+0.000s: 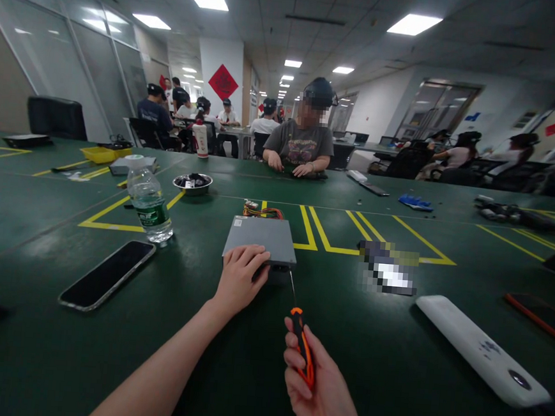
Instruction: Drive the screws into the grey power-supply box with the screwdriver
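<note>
A grey metal box [262, 235] with colored wires [270, 213] at its far side lies on the green table [159, 365]. My left hand [243, 276] rests on the near left part of the box, its fingers over the top and front edge. In my right hand [308, 364] is an orange and black screwdriver [303, 344], its fingers wrapped round the handle. The thin shaft points away from me, and its tip is at the near right corner of the box. Whether the tip sits in a screw is too small to tell.
To the left are a water bottle [149, 204], a phone [109, 275] and a metal bowl [192, 183]. On the right lie a pixelated object [388, 268], a long white device [482, 349] and a dark orange-edged device [542, 318]. A person [302, 139] sits across the table.
</note>
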The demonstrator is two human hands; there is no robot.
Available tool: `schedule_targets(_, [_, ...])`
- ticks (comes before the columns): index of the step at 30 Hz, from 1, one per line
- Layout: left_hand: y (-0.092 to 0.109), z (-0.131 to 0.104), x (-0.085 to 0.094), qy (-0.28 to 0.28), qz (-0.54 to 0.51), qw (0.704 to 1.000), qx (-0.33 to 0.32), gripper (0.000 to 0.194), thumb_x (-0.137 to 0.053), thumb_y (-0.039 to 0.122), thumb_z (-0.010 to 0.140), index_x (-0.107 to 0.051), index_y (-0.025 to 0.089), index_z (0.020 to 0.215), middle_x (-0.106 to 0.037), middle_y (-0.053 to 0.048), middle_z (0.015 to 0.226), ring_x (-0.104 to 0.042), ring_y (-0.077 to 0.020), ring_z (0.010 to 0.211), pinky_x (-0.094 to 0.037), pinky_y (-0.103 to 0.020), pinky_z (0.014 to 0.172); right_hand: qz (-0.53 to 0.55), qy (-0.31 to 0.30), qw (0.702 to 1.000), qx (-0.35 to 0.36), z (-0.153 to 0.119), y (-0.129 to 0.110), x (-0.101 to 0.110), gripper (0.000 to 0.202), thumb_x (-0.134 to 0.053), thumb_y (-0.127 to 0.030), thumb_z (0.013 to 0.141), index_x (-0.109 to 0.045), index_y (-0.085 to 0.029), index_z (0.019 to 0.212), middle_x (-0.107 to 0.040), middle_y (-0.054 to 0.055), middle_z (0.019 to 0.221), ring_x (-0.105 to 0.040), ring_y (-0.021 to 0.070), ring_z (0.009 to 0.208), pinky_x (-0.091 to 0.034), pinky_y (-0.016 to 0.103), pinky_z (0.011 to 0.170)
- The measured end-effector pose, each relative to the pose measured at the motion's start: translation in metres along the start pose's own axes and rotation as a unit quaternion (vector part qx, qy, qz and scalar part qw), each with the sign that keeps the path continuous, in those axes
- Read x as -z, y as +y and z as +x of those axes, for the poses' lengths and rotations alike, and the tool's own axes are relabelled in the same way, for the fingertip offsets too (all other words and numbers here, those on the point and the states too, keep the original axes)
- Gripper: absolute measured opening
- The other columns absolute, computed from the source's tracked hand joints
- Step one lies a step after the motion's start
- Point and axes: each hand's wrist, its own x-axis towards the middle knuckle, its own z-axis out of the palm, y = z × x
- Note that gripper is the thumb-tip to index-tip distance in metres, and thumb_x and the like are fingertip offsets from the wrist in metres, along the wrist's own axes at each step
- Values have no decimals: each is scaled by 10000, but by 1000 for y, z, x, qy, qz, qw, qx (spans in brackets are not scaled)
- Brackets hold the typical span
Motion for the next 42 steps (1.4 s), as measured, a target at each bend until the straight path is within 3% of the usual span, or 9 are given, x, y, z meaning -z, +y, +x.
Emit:
schedule_targets(2, [0, 0, 0, 0, -2, 1000, 0, 195, -527, 238, 820, -577, 252, 1007, -621, -26, 1085, -512, -206, 1020, -347, -376, 852, 13, -15, 1000, -5, -1, -1, -1, 195, -459, -217, 885, -574, -73, 949, -489, -10, 624, -291, 5, 340, -190, 110, 273])
schedule_targets(7, [0, 0, 0, -5, -2, 1000, 0, 191, -517, 248, 828, -573, 251, 1011, -620, -28, 1090, -513, -208, 1019, -345, -378, 850, -2, 12, 999, 39, -4, -1, -4, 80, -498, -133, 861, -546, -81, 823, -508, 3, 677, -306, -10, 363, -208, 98, 291])
schedule_targets(15, [-1, 0, -1, -9, 2, 1000, 3, 176, -512, 247, 831, -570, 248, 998, -617, -17, 1097, -507, -201, 1022, -344, -368, 853, 7, -8, 1000, -2, -4, 3, -8, 255, -365, -234, 941, -552, -77, 868, -445, -28, 606, -297, 1, 344, -179, 100, 272])
schedule_targets(22, [-1, 1, 1, -12, -1, 1000, 0, 182, -513, 244, 829, -570, 250, 1002, -622, -23, 1090, -515, -202, 1022, -344, -373, 853, -10, -1, 999, 30, 2, 1, 0, 72, -531, -166, 839, -550, -98, 849, -511, 5, 681, -315, -4, 362, -196, 96, 281])
schedule_targets(27, [0, 1, 2, -13, -2, 1000, 3, 179, -515, 243, 828, -570, 251, 999, -620, -22, 1090, -508, -204, 1034, -341, -376, 855, -6, -8, 1000, -9, 1, -1, -2, 167, -449, -210, 888, -555, -86, 850, -476, -11, 620, -284, 3, 338, -185, 98, 267])
schedule_targets(30, [0, 0, 3, -16, -2, 1000, 2, 180, -512, 244, 830, -567, 250, 1001, -621, -19, 1089, -506, -202, 1034, -342, -374, 855, -18, -6, 1000, -10, 0, 1, -3, 149, -494, -216, 867, -563, -84, 863, -483, -10, 621, -297, 5, 343, -187, 103, 270])
schedule_targets(36, [-1, 0, 1, -16, -4, 1000, 3, 188, -509, 238, 831, -563, 253, 1011, -619, -17, 1095, -507, -200, 1038, -342, -374, 863, -67, 16, 996, 63, 2, 4, -2, 109, -629, -166, 774, -569, -91, 826, -533, 6, 678, -353, 1, 386, -240, 90, 300])
schedule_targets(42, [-1, 1, 2, -17, -3, 1000, 0, 186, -514, 240, 828, -569, 248, 1006, -620, -21, 1090, -509, -199, 1031, -347, -375, 860, -34, -8, 999, -1, 4, 3, 0, 180, -519, -240, 858, -575, -69, 853, -489, -11, 610, -287, 0, 348, -178, 94, 268])
